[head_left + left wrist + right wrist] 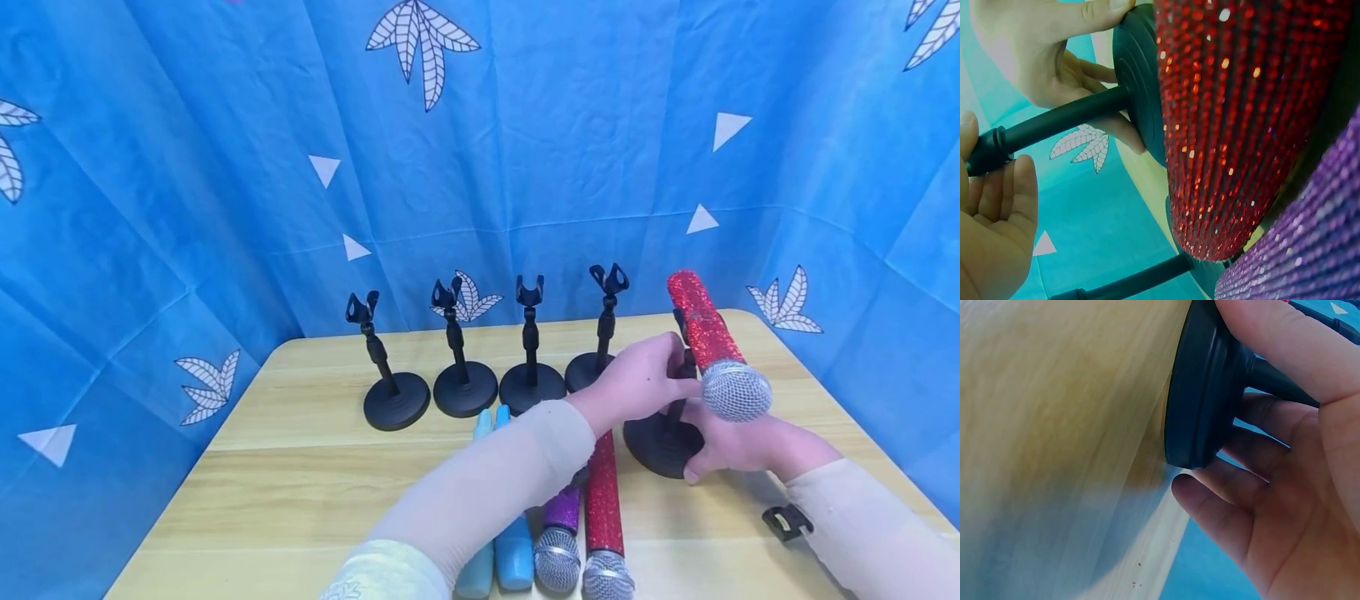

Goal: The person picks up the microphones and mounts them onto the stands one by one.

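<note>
A black microphone stand with a round base (660,454) is at the right of the pale wood-grain table (300,500), a red glittery microphone with silver mesh head (705,325) at its top. The left hand (641,379) pinches the pole; the right hand (738,437) grips the base. Four similar black stands (532,390) form a row leftward. Nearer lie another red glittery microphone (603,500), a purple glittery microphone (561,510) and two smooth blue tubes (514,554).

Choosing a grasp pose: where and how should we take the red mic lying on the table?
Likely the red mic by its barrel, just behind the grille, from above and its right, pinched across its narrow width. It's long and lies on the table; the purple mic lies close on its left, with table surface showing on its right.
</note>
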Available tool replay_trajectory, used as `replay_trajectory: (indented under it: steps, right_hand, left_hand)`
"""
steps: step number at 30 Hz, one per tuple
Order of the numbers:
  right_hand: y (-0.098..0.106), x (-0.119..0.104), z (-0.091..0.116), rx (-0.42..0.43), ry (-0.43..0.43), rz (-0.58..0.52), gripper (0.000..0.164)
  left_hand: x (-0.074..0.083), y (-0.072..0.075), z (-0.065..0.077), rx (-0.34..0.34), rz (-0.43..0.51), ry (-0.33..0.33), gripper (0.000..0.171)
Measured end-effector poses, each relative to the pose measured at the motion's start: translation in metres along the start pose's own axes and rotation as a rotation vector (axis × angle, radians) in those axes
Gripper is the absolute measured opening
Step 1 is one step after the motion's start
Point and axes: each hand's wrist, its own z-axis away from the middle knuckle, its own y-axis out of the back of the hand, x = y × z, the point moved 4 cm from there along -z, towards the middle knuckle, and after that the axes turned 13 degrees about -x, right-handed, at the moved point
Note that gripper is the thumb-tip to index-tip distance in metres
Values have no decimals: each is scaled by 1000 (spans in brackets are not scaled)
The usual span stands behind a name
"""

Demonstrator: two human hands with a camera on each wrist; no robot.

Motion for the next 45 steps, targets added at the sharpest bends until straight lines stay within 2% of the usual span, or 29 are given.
replay_trajectory:
  steps: [2,5,8,11,20,27,32,35,39,43,45]
  right_hand:
    - [0,0,0,-4,-8,2,96]
    - [-1,2,0,-34,-19,-32,95]
    - [-1,4,1,-72,-24,-86,94]
    - [-2,5,1,-94,-13,-126,93]
    - [-4,5,-1,-84,21,-155,85]
    - [-7,4,-1,-78,55,-137,86]
    - [2,4,2,-69,32,-146,78]
    - [13,3,6,-17,10,-133,76]
    - [26,2,13,93,11,-243,71]
    - [33,0,17,177,53,-474,65]
    - [35,-1,18,201,71,-550,70]
  left_hand:
    - [-1,1,0,-7,-11,-8,31]
    - [-1,2,2,-47,3,-54,33]
    - [-1,3,4,-85,25,-104,29]
    - [1,4,7,-95,16,-133,23]
    - [6,2,3,-49,-20,-68,18]
    - [7,3,6,-38,-24,-85,14]
    - [8,4,6,1,-19,-75,20]
    - [8,4,7,25,-25,-61,22]
    - [9,4,8,45,-32,-47,20]
    - [9,6,10,52,-28,-36,20]
    - [8,7,10,48,-25,-38,20]
